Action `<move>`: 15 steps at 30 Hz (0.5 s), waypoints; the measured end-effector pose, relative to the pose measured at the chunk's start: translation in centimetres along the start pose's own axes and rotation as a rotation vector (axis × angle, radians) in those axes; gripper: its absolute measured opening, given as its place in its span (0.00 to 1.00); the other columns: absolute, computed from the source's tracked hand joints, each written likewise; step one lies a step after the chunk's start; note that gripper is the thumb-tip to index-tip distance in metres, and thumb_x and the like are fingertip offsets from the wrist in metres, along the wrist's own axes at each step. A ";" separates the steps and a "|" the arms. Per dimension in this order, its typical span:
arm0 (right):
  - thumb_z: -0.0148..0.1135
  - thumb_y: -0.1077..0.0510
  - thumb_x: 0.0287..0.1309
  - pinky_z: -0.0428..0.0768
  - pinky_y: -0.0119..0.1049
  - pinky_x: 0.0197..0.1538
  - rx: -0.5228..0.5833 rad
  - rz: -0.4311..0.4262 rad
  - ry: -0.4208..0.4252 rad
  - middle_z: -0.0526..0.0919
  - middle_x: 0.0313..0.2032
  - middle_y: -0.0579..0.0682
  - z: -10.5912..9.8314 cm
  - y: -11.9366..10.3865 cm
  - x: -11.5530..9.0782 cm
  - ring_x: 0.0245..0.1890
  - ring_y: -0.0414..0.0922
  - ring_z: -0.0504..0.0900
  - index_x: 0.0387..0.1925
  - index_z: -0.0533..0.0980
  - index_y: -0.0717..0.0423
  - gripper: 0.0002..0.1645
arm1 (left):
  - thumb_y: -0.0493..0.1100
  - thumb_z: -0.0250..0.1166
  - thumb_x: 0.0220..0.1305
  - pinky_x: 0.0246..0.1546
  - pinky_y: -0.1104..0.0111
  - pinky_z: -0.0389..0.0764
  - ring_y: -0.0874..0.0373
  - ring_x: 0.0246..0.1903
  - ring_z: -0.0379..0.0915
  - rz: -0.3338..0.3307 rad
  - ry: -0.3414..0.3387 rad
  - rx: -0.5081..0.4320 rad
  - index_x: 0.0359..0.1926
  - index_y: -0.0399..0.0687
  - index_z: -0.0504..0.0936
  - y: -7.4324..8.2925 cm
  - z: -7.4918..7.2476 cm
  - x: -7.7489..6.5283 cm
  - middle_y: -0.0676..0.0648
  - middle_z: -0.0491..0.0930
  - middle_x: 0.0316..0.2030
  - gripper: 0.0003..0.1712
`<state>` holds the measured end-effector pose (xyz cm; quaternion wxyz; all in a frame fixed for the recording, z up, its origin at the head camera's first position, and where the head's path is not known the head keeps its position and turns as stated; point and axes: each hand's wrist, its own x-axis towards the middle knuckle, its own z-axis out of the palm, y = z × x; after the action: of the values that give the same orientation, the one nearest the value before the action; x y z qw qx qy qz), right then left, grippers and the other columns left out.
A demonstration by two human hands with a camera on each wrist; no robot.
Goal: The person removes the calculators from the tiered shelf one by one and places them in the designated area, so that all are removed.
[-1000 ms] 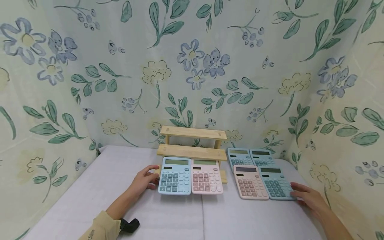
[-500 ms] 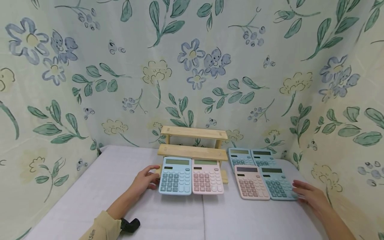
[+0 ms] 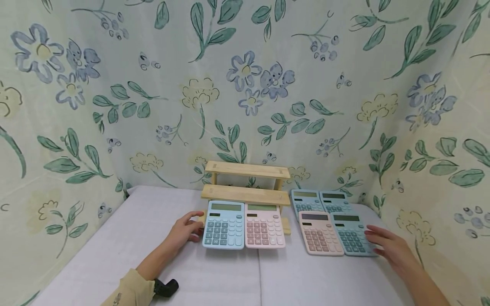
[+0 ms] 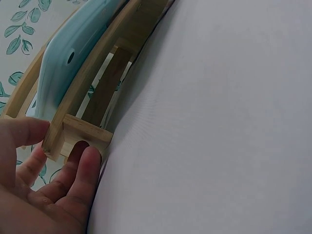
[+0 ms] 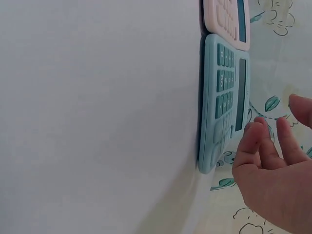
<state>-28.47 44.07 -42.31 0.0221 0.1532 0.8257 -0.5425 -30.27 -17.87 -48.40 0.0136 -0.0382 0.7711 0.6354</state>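
Note:
A tiered wooden rack (image 3: pixel 245 194) stands mid-table, with a light blue calculator (image 3: pixel 223 225) and a pink calculator (image 3: pixel 265 226) leaning on its front. My left hand (image 3: pixel 183 230) holds the rack's left end; in the left wrist view, thumb and fingers (image 4: pixel 88 168) close around the wooden end piece (image 4: pixel 85 131). To the right, my right hand (image 3: pixel 394 250) hovers with loosely bent fingers at the right edge of a blue calculator (image 3: pixel 350 233). The right wrist view shows nothing between its thumb and fingers (image 5: pixel 287 141).
Another pink calculator (image 3: pixel 320 233) lies left of that blue one. Two more blue calculators (image 3: pixel 305 200) lie behind them. A white cloth covers the table (image 3: pixel 214 280), and floral curtains (image 3: pixel 245 85) surround it at the back and sides. A black strap (image 3: pixel 165 287) is on my left wrist.
My right hand shifts slightly right off the blue calculator's edge, then back left over it. The left hand, the rack and the calculators stay put.

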 end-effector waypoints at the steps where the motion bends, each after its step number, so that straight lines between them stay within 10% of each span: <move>1: 0.63 0.55 0.66 0.80 0.36 0.47 0.008 -0.003 -0.010 0.83 0.53 0.45 0.1 -0.2 -0.1 0.47 0.35 0.76 0.76 0.55 0.64 0.44 | 0.44 0.61 0.68 0.35 0.64 0.84 0.53 0.36 0.81 0.000 0.000 0.000 0.65 0.51 0.74 0.0 0.0 0.0 0.45 0.85 0.39 0.24; 15: 0.61 0.55 0.67 0.80 0.39 0.50 -0.019 -0.036 -0.001 0.75 0.63 0.60 2.8 -2.1 -1.4 0.58 0.48 0.72 0.74 0.59 0.62 0.40 | 0.43 0.61 0.69 0.35 0.64 0.83 0.53 0.35 0.81 0.004 0.000 -0.006 0.65 0.51 0.74 0.0 0.0 0.0 0.45 0.85 0.39 0.24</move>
<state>-28.10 40.48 -41.32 0.0141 0.1376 0.8334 -0.5350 -30.31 -17.81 -48.37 0.0123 -0.0367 0.7692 0.6379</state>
